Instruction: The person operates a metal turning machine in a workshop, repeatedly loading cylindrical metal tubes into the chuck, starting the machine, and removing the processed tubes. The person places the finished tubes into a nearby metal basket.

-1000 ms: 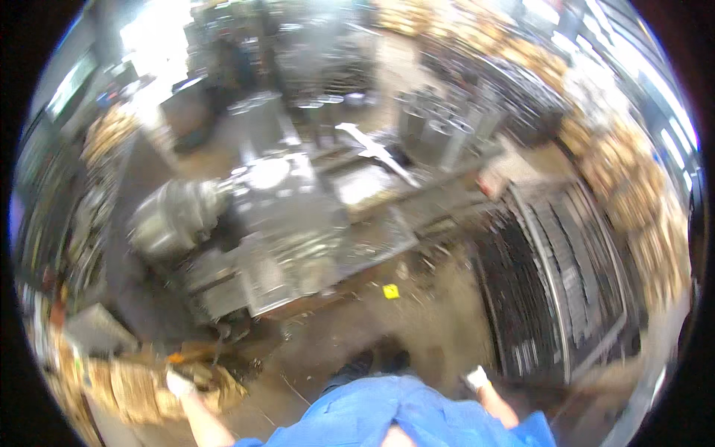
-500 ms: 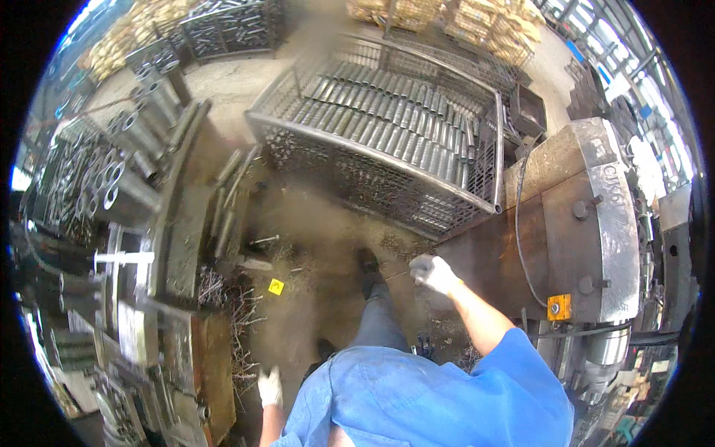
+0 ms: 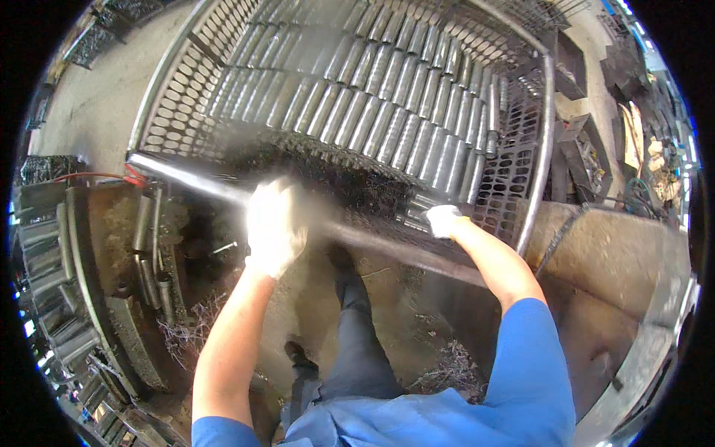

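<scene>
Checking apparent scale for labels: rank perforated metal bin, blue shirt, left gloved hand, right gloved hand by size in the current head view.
1. Perforated metal bin
2. Blue shirt
3. Left gloved hand
4. Right gloved hand

Hands: image size only; the left may be nearer the camera.

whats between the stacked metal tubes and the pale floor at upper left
The metal bin's perforated, railed side wall, in the head view.
</scene>
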Action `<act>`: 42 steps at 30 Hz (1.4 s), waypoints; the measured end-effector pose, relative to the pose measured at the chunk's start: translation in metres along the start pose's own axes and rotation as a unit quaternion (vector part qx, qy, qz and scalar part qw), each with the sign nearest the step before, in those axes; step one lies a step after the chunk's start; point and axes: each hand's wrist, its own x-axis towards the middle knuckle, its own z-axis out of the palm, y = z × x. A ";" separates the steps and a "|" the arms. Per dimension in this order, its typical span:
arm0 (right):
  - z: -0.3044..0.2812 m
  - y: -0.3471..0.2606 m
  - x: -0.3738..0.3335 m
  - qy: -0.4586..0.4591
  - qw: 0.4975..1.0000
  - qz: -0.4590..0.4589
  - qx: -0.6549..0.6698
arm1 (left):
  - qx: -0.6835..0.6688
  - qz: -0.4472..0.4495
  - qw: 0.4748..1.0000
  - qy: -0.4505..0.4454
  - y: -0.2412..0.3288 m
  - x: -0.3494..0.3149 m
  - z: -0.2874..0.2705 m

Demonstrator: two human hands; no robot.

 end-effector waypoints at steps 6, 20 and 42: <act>0.077 0.009 0.141 0.011 0.994 0.016 -0.106 | 0.012 0.021 0.999 -0.021 -0.008 0.036 0.035; 0.122 -0.006 0.233 -0.111 0.980 0.152 -0.068 | 0.037 -0.039 0.994 -0.099 -0.019 0.035 0.039; -0.194 -0.190 -0.269 0.553 0.810 -0.170 0.101 | -0.120 -0.040 0.992 0.017 0.026 -0.120 -0.056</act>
